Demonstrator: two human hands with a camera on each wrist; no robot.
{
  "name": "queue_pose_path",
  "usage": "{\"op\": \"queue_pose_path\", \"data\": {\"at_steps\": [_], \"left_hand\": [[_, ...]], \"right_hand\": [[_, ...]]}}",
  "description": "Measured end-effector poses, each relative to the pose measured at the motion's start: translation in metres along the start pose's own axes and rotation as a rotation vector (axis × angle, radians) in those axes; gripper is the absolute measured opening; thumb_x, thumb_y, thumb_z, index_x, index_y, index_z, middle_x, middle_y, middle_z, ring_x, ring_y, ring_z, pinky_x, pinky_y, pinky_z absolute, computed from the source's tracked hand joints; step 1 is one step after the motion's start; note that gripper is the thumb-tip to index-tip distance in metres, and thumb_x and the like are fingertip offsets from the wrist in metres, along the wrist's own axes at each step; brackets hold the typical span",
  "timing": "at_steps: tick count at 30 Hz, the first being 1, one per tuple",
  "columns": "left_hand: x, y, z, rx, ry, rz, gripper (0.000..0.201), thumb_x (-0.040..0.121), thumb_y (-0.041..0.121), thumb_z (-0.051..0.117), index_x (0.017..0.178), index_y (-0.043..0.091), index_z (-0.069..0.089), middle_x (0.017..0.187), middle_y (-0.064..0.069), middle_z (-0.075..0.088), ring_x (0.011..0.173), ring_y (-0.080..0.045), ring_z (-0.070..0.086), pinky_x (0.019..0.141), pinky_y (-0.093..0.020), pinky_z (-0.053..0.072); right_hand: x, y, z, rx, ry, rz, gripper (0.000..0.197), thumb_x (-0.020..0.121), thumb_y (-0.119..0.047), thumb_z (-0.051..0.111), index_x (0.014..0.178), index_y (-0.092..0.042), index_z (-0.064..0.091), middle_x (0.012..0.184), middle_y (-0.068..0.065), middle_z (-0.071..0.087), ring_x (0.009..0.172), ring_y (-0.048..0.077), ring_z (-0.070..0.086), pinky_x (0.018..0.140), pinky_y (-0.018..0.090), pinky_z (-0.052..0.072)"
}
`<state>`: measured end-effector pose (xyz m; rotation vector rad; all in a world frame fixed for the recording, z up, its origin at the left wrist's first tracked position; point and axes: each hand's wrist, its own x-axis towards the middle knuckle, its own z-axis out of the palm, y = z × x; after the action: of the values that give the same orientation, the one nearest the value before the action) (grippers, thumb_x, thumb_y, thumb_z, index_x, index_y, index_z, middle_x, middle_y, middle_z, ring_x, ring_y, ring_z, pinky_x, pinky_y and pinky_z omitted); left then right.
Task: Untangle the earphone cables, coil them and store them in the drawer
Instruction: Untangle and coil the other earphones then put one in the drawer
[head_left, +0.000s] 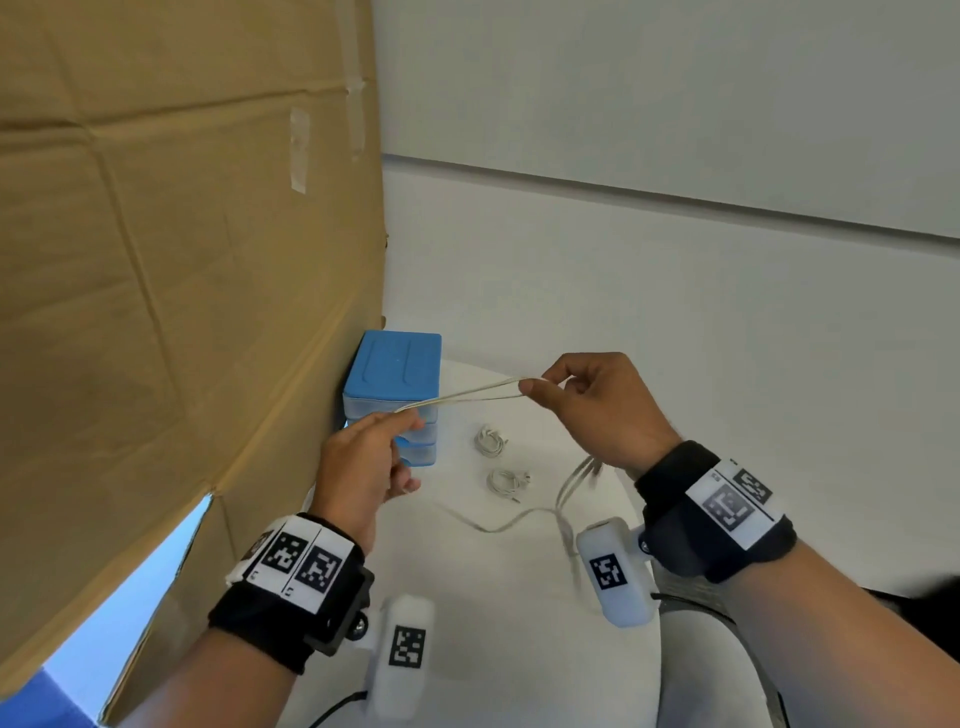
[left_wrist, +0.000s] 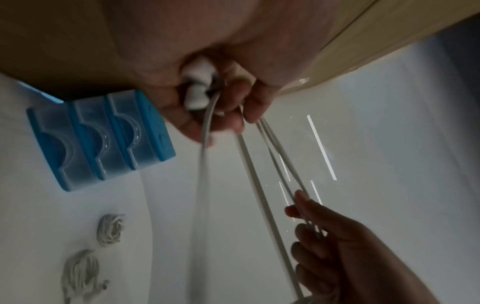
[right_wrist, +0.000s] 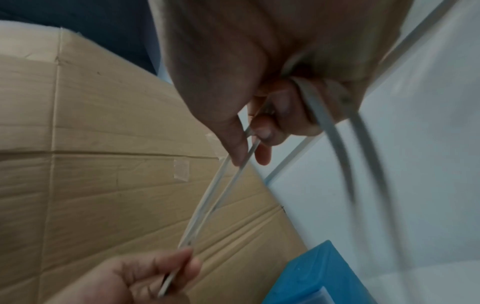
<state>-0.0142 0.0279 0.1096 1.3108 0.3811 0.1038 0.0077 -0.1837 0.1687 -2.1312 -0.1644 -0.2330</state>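
White earphone cable stretched taut, running left-right, rising rightward; left hand and right hand pinching ends.

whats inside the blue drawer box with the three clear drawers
Through the clear fronts of the blue three-drawer plastic box, only the blue interior shows; no cables are visible inside. The drawers' back parts are hidden, and all three drawers look closed.

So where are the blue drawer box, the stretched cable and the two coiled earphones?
Blue drawer box (head_left: 393, 364): head view, top.
Stretched cable (head_left: 467, 396): head view, mid-span.
Farther coiled earphone (head_left: 490, 441): head view, middle.
Nearer coiled earphone (head_left: 506, 482): head view, middle.
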Motion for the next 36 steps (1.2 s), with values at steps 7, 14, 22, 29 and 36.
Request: {"op": "queue_pose_path", "data": {"at_steps": [7,14,22,29,36], "left_hand": [[0.009,-0.016,-0.005,0.346,0.082,0.178,0.045,0.077,0.047,0.073,0.075,0.002,0.07,0.059,-0.01,0.053,0.06,-0.016,0.043,0.061,-0.029,0.038],[0.013,-0.021,-0.011,0.378,0.083,0.039,0.041,0.075,0.052,0.074,0.07,0.011,0.073,0.058,0.002,0.047,0.059,-0.017,0.041,0.057,-0.029,0.035],[0.017,-0.034,-0.013,0.322,0.073,-0.032,0.039,0.07,0.052,0.079,0.071,0.019,0.059,0.056,0.009,0.045,0.052,-0.011,0.037,0.063,-0.027,0.034],[0.025,-0.039,-0.021,0.382,0.091,-0.015,0.022,0.084,0.03,0.072,0.089,0.009,0.07,0.062,0.002,0.05,0.048,-0.012,0.036,0.045,-0.022,0.028],[0.017,-0.032,-0.018,0.323,0.128,0.021,0.01,0.092,0.015,0.058,0.09,0.011,0.067,0.065,-0.002,0.053,0.042,-0.009,0.04,0.042,-0.021,0.03]], "right_hand": [[0.003,0.005,-0.014,-0.143,0.07,-0.017,0.029,0.087,-0.037,0.069,0.064,-0.02,0.065,0.049,-0.003,0.048,0.042,0.01,0.04,0.051,0.026,0.035],[0.002,0.007,-0.029,0.063,0.049,0.111,0.028,0.096,-0.029,0.06,0.077,-0.009,0.07,0.058,0.01,0.066,0.049,0.018,0.061,0.052,0.028,0.047],[-0.003,-0.004,-0.035,0.169,-0.023,0.221,0.042,0.101,-0.036,0.047,0.087,-0.005,0.072,0.061,0.012,0.062,0.05,0.019,0.055,0.053,0.026,0.044],[-0.013,-0.006,-0.033,0.207,-0.207,0.229,0.04,0.101,-0.036,0.047,0.093,-0.005,0.072,0.065,0.012,0.063,0.045,0.018,0.051,0.046,0.022,0.042],[-0.017,0.008,-0.004,0.198,-0.379,0.323,0.038,0.098,-0.035,0.054,0.094,-0.002,0.072,0.079,0.012,0.065,0.045,0.017,0.047,0.043,0.023,0.039]]}}
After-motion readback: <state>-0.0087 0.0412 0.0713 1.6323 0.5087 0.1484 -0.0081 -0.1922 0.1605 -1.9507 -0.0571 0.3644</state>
